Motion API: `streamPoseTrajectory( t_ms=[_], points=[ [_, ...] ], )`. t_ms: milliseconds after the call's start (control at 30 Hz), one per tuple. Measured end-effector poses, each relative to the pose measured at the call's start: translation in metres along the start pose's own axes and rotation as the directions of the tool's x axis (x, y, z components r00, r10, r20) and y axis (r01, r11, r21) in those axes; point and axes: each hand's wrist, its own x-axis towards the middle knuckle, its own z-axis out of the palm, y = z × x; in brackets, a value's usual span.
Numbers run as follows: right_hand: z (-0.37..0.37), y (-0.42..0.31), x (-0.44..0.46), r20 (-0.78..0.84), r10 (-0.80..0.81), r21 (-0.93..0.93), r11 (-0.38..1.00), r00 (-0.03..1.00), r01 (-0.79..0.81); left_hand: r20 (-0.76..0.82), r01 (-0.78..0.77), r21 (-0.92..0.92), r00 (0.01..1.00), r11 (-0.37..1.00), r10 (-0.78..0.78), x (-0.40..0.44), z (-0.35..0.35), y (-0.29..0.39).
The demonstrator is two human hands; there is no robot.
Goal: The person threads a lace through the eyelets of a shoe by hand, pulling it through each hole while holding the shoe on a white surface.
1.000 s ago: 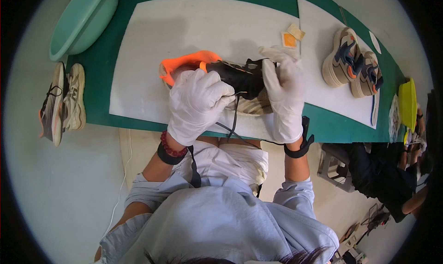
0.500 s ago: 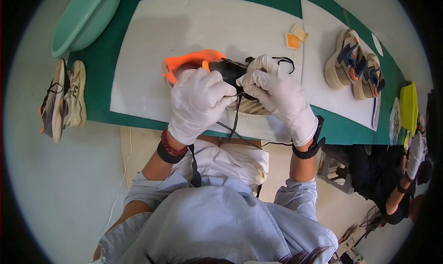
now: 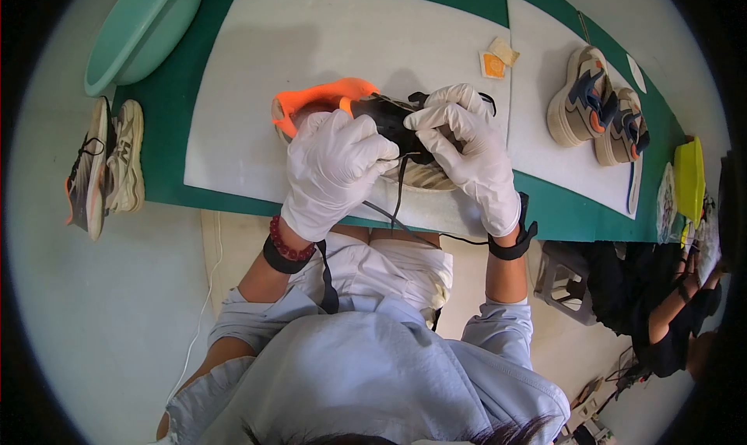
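A sneaker (image 3: pixel 336 89) with an orange collar and a dark upper lies on the white mat in front of me, its collar to the left. My left hand (image 3: pixel 336 163), in a white glove, pinches a black shoelace (image 3: pixel 401 182) at the near side of the shoe. The lace hangs down over the table edge. My right hand (image 3: pixel 471 145), gloved too, bends its fingers over the lacing area, fingertips at the dark upper. What lies between those fingertips is hidden. More black lace loops out behind the right hand.
White mats (image 3: pixel 268 36) cover a green table (image 3: pixel 167 169). A pair of sneakers (image 3: pixel 580 95) and small packets (image 3: pixel 492 65) lie to the right. On the left are a green basin (image 3: pixel 148 36) and another pair of shoes (image 3: pixel 127 157). A co-worker (image 3: pixel 669 309) sits at far right.
My right hand has shifted slightly; its thumb and forefinger have moved up from beside the left hand's fingertips to the upper. The left hand keeps its pinch on the lace.
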Motion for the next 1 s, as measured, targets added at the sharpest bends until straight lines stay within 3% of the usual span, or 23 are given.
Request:
streamPoseTrajectory(
  t_ms=[400,600,700,800,900,1000],
  points=[
    [0.002,-0.005,0.002,-0.090,0.103,-0.022,0.994,0.991,-0.105,0.003,-0.003,0.000,1.000,1.000,0.003,0.002,-0.003,0.002],
    [0.000,-0.002,0.001,-0.051,0.075,0.016,0.997,0.996,-0.074,-0.001,0.020,-0.018,1.000,1.000,-0.020,0.001,-0.001,0.003],
    [-0.005,0.001,-0.002,0.052,-0.087,-0.020,0.996,0.995,0.088,-0.005,0.027,0.004,1.000,1.000,-0.027,0.003,0.000,0.003],
    [-0.004,-0.011,-0.004,0.136,-0.003,-0.185,0.982,0.991,0.029,0.018,0.035,-0.008,0.999,0.999,-0.035,0.001,-0.001,0.002],
    [-0.006,-0.001,-0.002,0.174,-0.018,-0.220,0.974,0.985,0.057,0.017,0.019,0.009,1.000,1.000,-0.019,0.001,-0.001,0.001],
    [-0.008,0.013,-0.001,0.198,-0.061,-0.128,0.988,0.978,0.088,0.004,0.021,0.010,1.000,1.000,-0.021,0.000,0.001,0.001]
  ],
)
